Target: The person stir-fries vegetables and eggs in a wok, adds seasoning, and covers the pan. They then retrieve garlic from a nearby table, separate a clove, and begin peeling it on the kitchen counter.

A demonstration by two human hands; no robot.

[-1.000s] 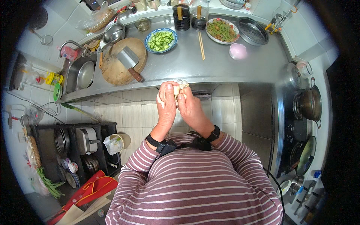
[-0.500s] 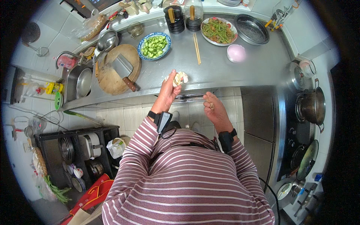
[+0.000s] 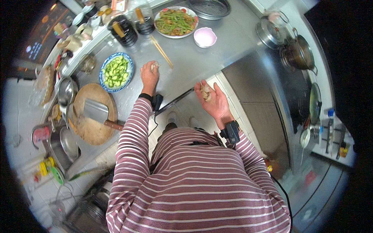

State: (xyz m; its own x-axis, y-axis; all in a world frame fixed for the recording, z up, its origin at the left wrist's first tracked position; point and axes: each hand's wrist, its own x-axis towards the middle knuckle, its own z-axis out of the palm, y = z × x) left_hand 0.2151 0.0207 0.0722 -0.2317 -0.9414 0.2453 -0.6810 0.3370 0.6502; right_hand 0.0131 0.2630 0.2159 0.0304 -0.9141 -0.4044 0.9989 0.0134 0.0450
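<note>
My left hand [image 3: 149,77] reaches over the steel counter, its fingers closed round a pale piece of garlic [image 3: 155,65]. My right hand [image 3: 216,104] is turned palm up past the counter's front edge, thumb apart and fingers partly curled. Cradled in it are whitish garlic pieces [image 3: 206,92]; I cannot tell whether they are cloves or loose skin. A pair of wooden chopsticks [image 3: 161,51] lies just beyond my left hand. To its left stands a blue-rimmed plate [image 3: 102,76] of sliced cucumber [image 3: 116,71].
A cleaver [image 3: 96,110] rests on a round wooden board [image 3: 94,134] at the left, beside the sink [image 3: 58,151]. Farther back are a dish of green beans [image 3: 176,22], a pink bowl [image 3: 205,37] and dark jars [image 3: 122,33]. A pot [image 3: 299,53] sits on the stove at right.
My left hand has gone from holding the garlic up to low over the counter. My right hand has turned palm up, showing garlic pieces. The view has swung to the right.
</note>
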